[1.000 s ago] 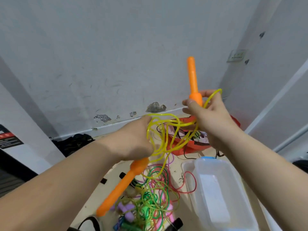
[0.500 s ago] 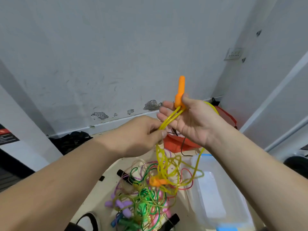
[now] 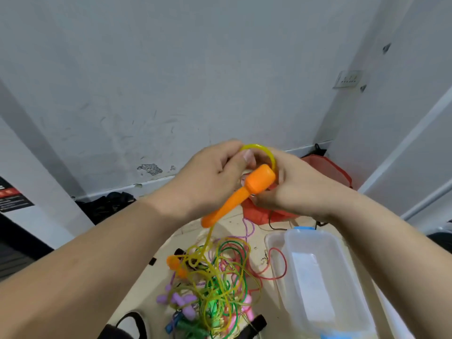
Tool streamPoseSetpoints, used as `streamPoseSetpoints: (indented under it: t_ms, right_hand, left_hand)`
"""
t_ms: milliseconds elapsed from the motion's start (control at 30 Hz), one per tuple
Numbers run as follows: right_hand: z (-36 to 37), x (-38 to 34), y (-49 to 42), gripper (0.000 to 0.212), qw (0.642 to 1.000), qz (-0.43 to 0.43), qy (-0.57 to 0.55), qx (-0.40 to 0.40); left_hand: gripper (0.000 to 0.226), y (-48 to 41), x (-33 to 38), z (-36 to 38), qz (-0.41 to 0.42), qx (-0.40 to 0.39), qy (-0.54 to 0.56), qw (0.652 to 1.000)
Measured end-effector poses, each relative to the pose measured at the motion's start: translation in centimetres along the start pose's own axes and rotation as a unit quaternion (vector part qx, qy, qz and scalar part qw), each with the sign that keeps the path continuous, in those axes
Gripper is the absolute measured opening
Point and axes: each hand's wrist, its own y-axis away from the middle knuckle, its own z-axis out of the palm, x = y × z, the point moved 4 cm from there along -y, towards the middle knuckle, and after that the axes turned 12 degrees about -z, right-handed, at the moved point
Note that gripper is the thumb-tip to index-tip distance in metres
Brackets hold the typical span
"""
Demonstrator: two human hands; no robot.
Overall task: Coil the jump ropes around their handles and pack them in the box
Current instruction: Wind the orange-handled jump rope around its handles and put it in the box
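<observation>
Both hands meet in mid-air over the floor. My left hand (image 3: 210, 177) pinches a loop of yellow rope (image 3: 265, 150) above an orange handle (image 3: 244, 192). My right hand (image 3: 293, 184) curls behind the handle's thick end and holds it. The handle points down to the left, and its yellow rope (image 3: 208, 241) hangs from the thin end into a tangle of jump ropes (image 3: 220, 277) on the floor. The second orange handle (image 3: 175, 263) lies in that tangle. A clear plastic box (image 3: 315, 277) stands open at the lower right.
Purple handles (image 3: 181, 299), green handles (image 3: 188, 326) and pink handles (image 3: 244, 311) lie in the tangle. A red bag (image 3: 325, 167) sits by the wall behind my hands. Dark cloth (image 3: 107, 204) lies at the wall's foot on the left. A dark strap (image 3: 127, 321) lies near the bottom edge.
The orange handle has swung from pointing up to pointing down-left. My hands have come together around it, and the yellow rope bundle now hangs down into the pile.
</observation>
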Motion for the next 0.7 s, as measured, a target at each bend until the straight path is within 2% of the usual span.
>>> streamPoseSetpoints:
  t_ms: [67,133,167,233,300,333,400,467,500,567,633,700]
  right_hand:
    - [0.8,-0.5,0.2,0.04,0.981,0.019,-0.193,-0.005]
    - [1.2,-0.7,0.2,0.024,0.953,0.071,-0.293,0.015]
    - [1.4,-0.5,0.1,0.019,0.944,0.095,-0.315,0.034]
    - [1.6,-0.1,-0.1,0.024,0.939,0.133,-0.302,0.095]
    - [0.9,0.9,-0.1,0.021,0.92,0.167,-0.292,0.203]
    - [0.1,1.2,0.1,0.019,0.897,0.183,-0.307,0.26]
    - [-1.7,1.3,0.4,0.015,0.849,0.194,-0.339,0.355]
    - [-3.0,1.5,0.8,0.012,0.831,0.195,-0.34,0.395]
    - [-3.0,1.7,1.0,0.011,0.84,0.205,-0.321,0.387]
    - [-2.0,2.3,1.5,0.008,0.891,0.237,-0.234,0.307]
    - [0.0,2.8,1.6,0.015,0.939,0.239,-0.17,0.182]
    - [2.3,2.9,1.9,0.02,0.95,0.232,-0.195,0.078]
  left_hand:
    - [0.025,-0.1,0.1,-0.5,0.012,0.026,-0.019,0.999]
    - [0.023,0.1,0.3,-0.5,0.012,0.027,-0.022,0.999]
    - [0.02,0.3,0.3,-0.3,0.002,0.019,-0.005,1.0]
    - [0.015,0.3,0.0,0.0,-0.023,0.014,-0.001,1.0]
    - [0.012,-0.4,-1.5,0.0,-0.057,0.014,-0.09,0.994]
    - [0.015,-0.7,-2.9,0.0,-0.094,-0.008,-0.156,0.983]
    - [0.022,-0.5,-6.3,0.2,-0.194,-0.118,-0.252,0.941]
    - [0.025,0.6,-8.3,0.3,-0.258,-0.198,-0.288,0.901]
    - [0.025,0.8,-8.4,0.2,-0.272,-0.19,-0.279,0.901]
    - [0.027,0.5,-7.4,-0.2,-0.281,-0.111,-0.191,0.934]
    - [0.025,0.3,-4.9,-0.3,-0.268,-0.047,0.001,0.962]
    - [0.023,0.5,-2.2,-0.3,-0.237,-0.012,0.156,0.959]
